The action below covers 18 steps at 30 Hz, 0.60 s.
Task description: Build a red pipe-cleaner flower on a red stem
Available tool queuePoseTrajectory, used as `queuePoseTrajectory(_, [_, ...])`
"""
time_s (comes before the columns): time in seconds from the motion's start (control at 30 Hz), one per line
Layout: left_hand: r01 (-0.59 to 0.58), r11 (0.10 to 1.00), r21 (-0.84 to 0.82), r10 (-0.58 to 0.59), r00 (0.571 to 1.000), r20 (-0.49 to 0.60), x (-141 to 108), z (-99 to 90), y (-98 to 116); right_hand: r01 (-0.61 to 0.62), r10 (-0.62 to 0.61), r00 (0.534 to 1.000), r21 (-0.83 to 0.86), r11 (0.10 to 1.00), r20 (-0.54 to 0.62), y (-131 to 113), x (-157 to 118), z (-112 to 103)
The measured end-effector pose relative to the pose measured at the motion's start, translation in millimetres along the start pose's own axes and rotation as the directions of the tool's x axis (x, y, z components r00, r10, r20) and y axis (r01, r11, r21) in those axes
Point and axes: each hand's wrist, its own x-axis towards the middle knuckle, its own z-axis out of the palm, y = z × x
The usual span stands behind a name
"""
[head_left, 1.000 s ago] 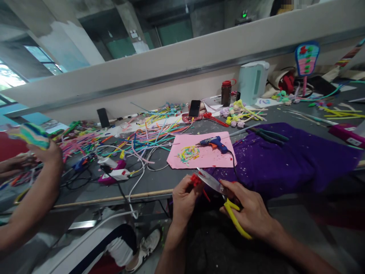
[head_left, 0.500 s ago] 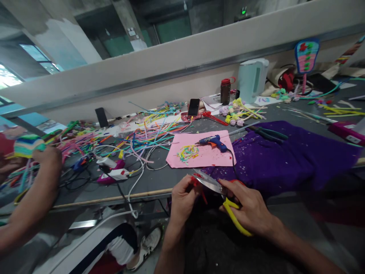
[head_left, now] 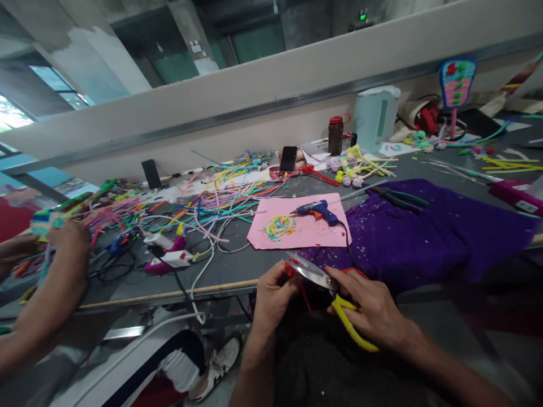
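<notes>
Just beyond the table's front edge, my left hand (head_left: 272, 298) pinches a small red fuzzy piece (head_left: 291, 268), apparently chenille stem. A thin red stem (head_left: 305, 297) hangs below those fingers. My right hand (head_left: 370, 305) is wrapped round scissors (head_left: 314, 275) with yellow and red handles. Their blades point left and lie against the red piece; my left fingers partly hide where they meet. Behind the hands is a pink sheet (head_left: 311, 240) bearing short pastel cut pieces (head_left: 279, 227) and a blue glue gun (head_left: 321, 212).
Purple cloth (head_left: 428, 243) with pliers (head_left: 401, 199) on it lies to the right. Power strips (head_left: 169, 259) and a white cable (head_left: 206, 268) sit at left, near piled chenille stems (head_left: 229, 198). A co-worker's hand (head_left: 70, 243) holds a striped piece (head_left: 41, 221).
My hands and the scissors have barely shifted. The hanging red stem has moved slightly. At left, the co-worker's striped piece has tilted and moved a little, and their other hand now shows lower.
</notes>
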Motion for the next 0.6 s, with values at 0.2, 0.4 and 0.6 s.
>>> queuePoseTrajectory(0.2, [0.001,1.0,-0.003,0.0,1.0,0.031,-0.5,1.5,-0.1,0.007,-0.007,1.0,0.013,1.0,0.004,2.1,-1.0,2.5])
queuePoseTrajectory(0.4, [0.006,0.999,-0.037,-0.004,0.999,0.049,-0.5,1.0,-3.8,-0.068,0.068,0.998,-0.013,0.998,0.007,-1.4,1.3,-0.4])
queuePoseTrajectory(0.6, [0.003,1.0,-0.004,-0.003,0.998,0.066,-0.5,2.8,-1.7,-0.094,0.094,0.995,-0.013,0.996,0.017,-3.9,4.4,-3.4])
